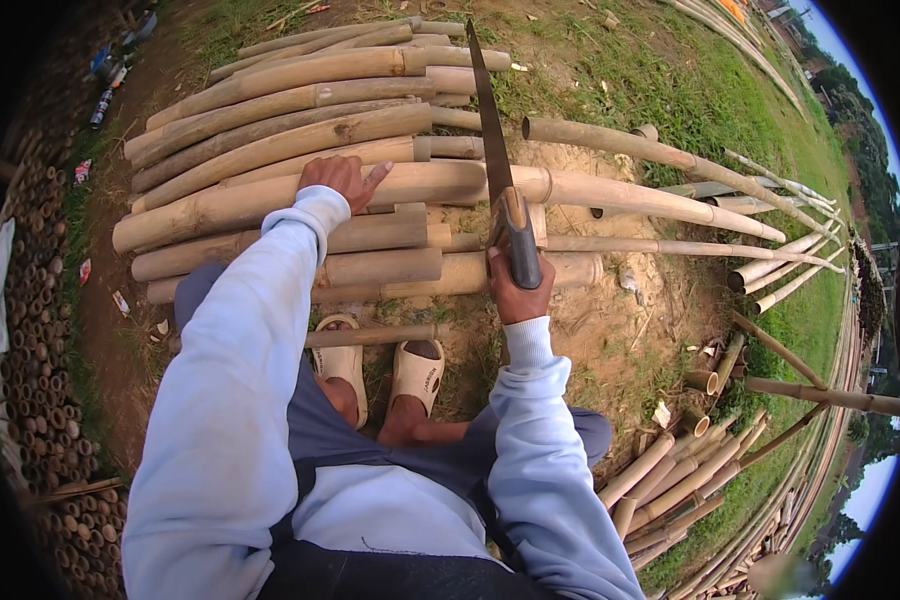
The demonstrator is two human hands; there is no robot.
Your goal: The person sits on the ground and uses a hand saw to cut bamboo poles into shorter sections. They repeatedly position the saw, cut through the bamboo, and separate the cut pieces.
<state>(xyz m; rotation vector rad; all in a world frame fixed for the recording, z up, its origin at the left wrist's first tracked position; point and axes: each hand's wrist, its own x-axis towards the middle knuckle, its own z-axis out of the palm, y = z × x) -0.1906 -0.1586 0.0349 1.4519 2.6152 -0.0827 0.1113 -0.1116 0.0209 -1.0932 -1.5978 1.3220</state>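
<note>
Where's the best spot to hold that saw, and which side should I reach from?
Hold its handle, probably coming from the near side. It's chunky and its grip end faces back that way, where the right hand wraps it. The long, thin blade points away, so I'd keep off that part.

Left hand (338, 182) rests on a thick bamboo pole (210, 212) lying on the ground (595, 370), thumb extended toward the saw (492, 110); finger grip cannot be confirmed. Right hand (522, 293) holds the saw by its handle, blade crossing the line of that pole, tip pointing away. Other poles (370, 90) lie alongside. Beige sandals (418, 373) stand nearby. Stacked bamboo ends (45, 400) line the ground's left edge; short pieces (680, 485) are piled toward its near right corner.
</note>
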